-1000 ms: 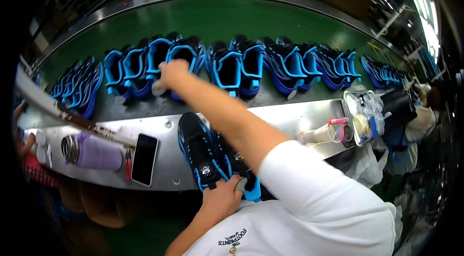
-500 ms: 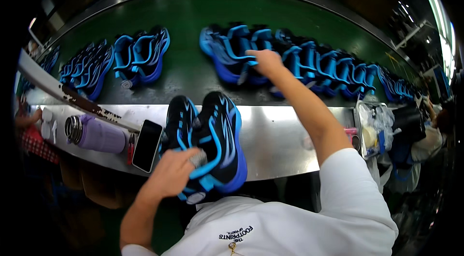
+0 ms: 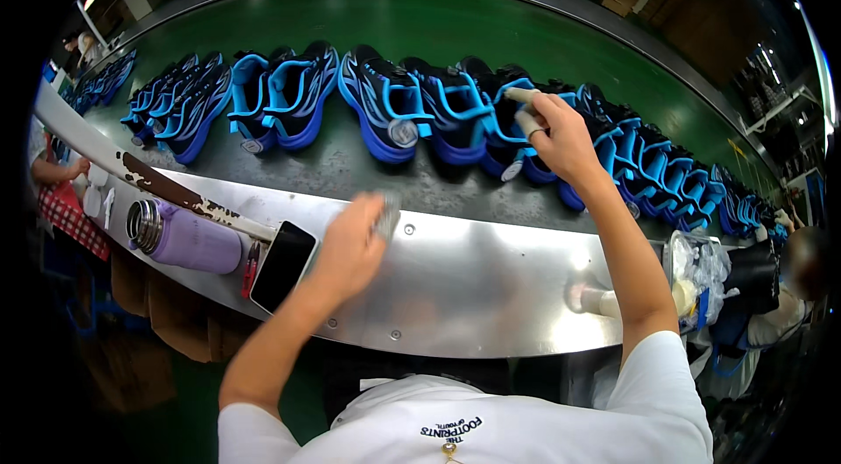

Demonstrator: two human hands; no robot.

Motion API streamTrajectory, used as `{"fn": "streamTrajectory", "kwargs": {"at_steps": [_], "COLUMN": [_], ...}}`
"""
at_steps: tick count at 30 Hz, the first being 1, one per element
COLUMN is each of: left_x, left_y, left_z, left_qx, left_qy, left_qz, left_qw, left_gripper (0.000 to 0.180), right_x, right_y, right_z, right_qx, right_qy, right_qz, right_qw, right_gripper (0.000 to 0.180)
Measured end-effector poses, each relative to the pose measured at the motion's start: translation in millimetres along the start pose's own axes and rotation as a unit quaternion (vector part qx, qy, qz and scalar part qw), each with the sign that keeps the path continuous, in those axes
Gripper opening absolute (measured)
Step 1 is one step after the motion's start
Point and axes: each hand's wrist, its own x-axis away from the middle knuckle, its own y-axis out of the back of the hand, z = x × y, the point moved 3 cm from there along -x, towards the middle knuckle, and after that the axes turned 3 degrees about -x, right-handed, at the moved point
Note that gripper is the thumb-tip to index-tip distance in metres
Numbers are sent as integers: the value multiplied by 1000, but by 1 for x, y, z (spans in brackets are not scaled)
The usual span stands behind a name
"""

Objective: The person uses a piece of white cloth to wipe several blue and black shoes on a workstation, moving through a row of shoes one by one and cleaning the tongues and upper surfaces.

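Observation:
Over the steel ledge (image 3: pixel 491 280), my left hand (image 3: pixel 350 245) is closed, with a small greyish thing (image 3: pixel 387 217) at its fingertips, too blurred to name. My right hand (image 3: pixel 561 138) reaches over the row of black and blue sneakers, thumb and forefinger apart beside a sneaker's blue collar (image 3: pixel 517 89). Pale covers (image 3: pixel 527 120) sit on those fingertips. Left of that hand stand a sneaker with a round pale tag at its heel (image 3: pixel 372 100) and another sneaker (image 3: pixel 451 118), side by side on the dark green belt (image 3: pixel 289 168).
A lilac bottle (image 3: pixel 197 240), a red-handled tool (image 3: pixel 251 267) and a black-screened phone (image 3: pixel 285 264) lie on the ledge's left. A chipped white bar (image 3: pixel 131 162) crosses there. More sneakers (image 3: pixel 193 109) line the belt. At right are a tray of plastic bags (image 3: pixel 696 276) and another person (image 3: pixel 793 289).
The pair of sneakers under my left hand has left the ledge, and sneakers now fill the gap on the belt. My left hand has risen; my right hand has come off the sneaker it touched.

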Motion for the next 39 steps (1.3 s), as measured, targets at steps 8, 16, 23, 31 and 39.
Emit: {"fn": "streamTrajectory", "kwargs": {"at_steps": [8,16,23,31,39], "left_x": [130,133,131,131,160], "left_y": [-46,-47,-51,-57,-29], "left_z": [56,63,66,72,68], "left_qx": [-60,-4,0,8,308], "left_qy": [56,51,38,22,213], "left_qz": [-113,-116,-131,-149,-301], "left_qw": [990,992,991,988,877], "left_gripper": [28,30,31,20,31], "right_x": [-119,-174,-168,-31,161], "right_y": [-158,-386,-293,-39,-22], "right_z": [124,175,150,188,197], "right_qx": [2,78,-153,-486,-11], "right_qy": [57,32,-23,-170,116], "right_qz": [270,283,252,43,237], "right_qw": [961,956,955,856,965], "right_gripper": [67,61,65,47,38]}}
